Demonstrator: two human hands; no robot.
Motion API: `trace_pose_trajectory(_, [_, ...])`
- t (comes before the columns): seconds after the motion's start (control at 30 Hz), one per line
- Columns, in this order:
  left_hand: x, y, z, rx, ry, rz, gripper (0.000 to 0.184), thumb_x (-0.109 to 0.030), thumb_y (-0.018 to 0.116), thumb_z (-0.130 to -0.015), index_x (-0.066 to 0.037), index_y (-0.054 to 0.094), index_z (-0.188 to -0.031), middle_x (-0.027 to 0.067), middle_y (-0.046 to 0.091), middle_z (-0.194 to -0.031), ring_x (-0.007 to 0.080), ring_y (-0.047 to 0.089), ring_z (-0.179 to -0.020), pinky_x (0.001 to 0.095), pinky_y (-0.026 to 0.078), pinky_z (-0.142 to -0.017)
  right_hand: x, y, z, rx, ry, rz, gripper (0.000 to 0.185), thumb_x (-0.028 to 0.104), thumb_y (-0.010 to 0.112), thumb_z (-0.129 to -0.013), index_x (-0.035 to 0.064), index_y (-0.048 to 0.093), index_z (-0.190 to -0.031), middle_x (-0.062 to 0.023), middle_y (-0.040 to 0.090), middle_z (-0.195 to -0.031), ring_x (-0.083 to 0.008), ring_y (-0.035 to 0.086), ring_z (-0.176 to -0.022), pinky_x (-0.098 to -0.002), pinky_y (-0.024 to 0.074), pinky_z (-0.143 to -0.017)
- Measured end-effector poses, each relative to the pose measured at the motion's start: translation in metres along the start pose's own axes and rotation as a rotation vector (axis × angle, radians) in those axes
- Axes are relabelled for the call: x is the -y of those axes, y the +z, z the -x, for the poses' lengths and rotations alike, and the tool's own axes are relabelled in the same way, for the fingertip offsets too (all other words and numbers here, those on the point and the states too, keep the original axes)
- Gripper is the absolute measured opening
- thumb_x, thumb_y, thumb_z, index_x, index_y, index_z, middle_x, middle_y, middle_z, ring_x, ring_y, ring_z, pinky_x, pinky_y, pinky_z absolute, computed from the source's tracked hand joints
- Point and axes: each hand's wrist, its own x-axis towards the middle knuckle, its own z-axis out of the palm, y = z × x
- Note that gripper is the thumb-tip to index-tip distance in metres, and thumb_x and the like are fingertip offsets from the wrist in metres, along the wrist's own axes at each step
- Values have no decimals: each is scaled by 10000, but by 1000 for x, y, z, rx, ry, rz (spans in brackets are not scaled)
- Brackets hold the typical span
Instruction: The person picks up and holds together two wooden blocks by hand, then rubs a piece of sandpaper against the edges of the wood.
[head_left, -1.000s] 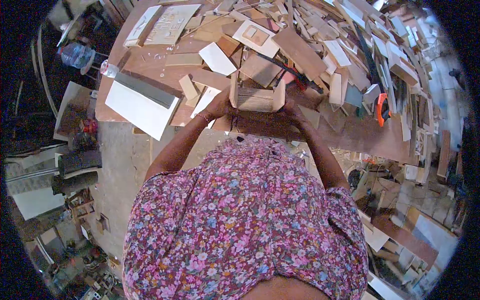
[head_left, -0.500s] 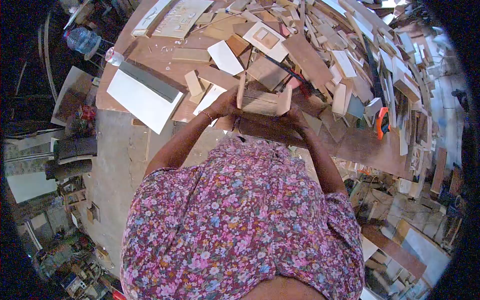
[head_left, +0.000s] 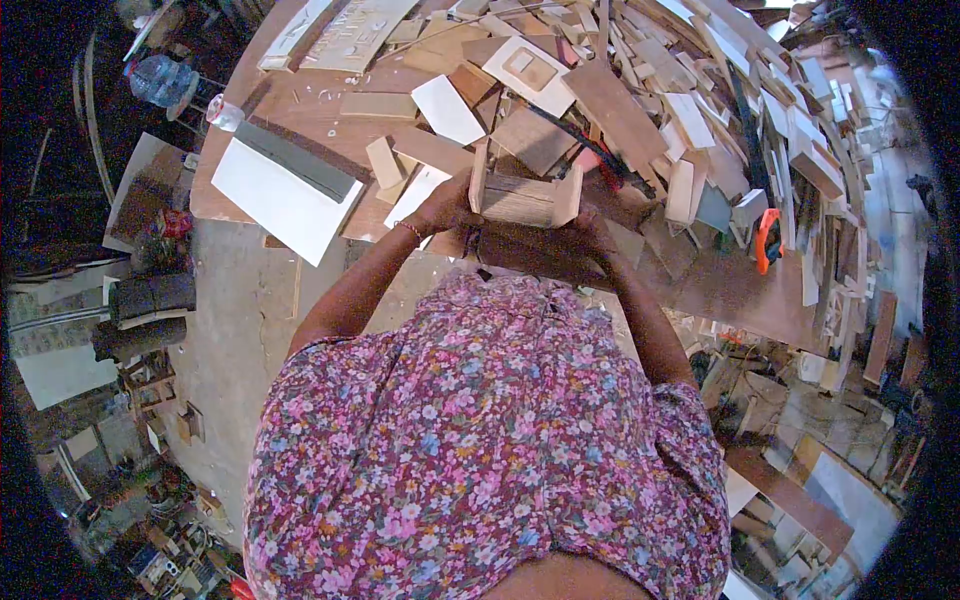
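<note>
Between my two hands is a small wooden piece (head_left: 522, 203), made of a slatted or grooved middle with an upright end board on each side. My left hand (head_left: 447, 205) is closed round its left end board. My right hand (head_left: 588, 236) grips the right end board from below, its fingers partly hidden. The piece is held above the near edge of the brown worktable (head_left: 400, 150). A white board (head_left: 275, 205) lies left of my left hand, with a small wood block (head_left: 383, 162) nearer by.
Wood offcuts (head_left: 610, 110) are heaped over the table's back and right. A saw with an orange handle (head_left: 768, 240) leans on the right. A carved board (head_left: 365, 32) lies at the back left, and a water bottle (head_left: 163, 80) is beyond the left edge.
The wooden piece has tipped slightly, showing more of its grooved middle. Both hands keep their hold in nearly the same place, and the view has shifted a little.
</note>
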Motion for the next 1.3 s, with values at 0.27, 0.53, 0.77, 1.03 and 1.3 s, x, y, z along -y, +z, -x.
trace_pose_trajectory(0.27, [-5, -3, 2, -1, -1, 18, 909, -154, 790, -524, -76, 323, -1300, 166, 473, -1240, 320, 439, -1168, 371, 377, -973, -183, 53, -35, -188, -284, -72, 423, 119, 471, -819, 76, 451, -1239, -110, 534, -1199, -241, 513, -1058, -367, 409, -916])
trace_pose_trajectory(0.53, [-4, -7, 7, 35, 13, 158, 796, -150, 747, -600, -48, 345, -1280, 166, 478, -1224, 314, 460, -1137, 355, 374, -973, -108, 40, -37, -107, -376, -263, 529, 302, 503, -838, 44, 397, -1287, -109, 479, -1264, -204, 462, -1137, -346, 366, -956])
trace_pose_trajectory(0.77, [2, 3, -1, -14, 81, -144, 679, -125, 696, -673, -48, 354, -1255, 190, 478, -1206, 336, 461, -1133, 377, 405, -939, -189, 61, -38, -287, -563, 74, 438, 227, 497, -821, 41, 454, -1216, -112, 557, -1116, -192, 500, -856, -339, 423, -732])
trace_pose_trajectory(1.03, [-8, 1, 5, -84, 106, -13, 699, -125, 726, -644, -60, 365, -1239, 182, 478, -1212, 336, 470, -1128, 379, 416, -935, -73, 26, -21, -141, -305, -66, 529, 215, 595, -774, 33, 438, -1246, -141, 562, -1158, -213, 561, -1017, -350, 432, -876])
trace_pose_trajectory(1.3, [-16, -1, 5, -43, -7, -99, 690, -120, 718, -650, -69, 378, -1248, 175, 502, -1190, 336, 477, -1121, 380, 414, -936, -59, 18, -19, -125, -240, 28, 490, 216, 595, -784, 16, 471, -1214, -150, 590, -1104, -220, 587, -972, -347, 465, -831])
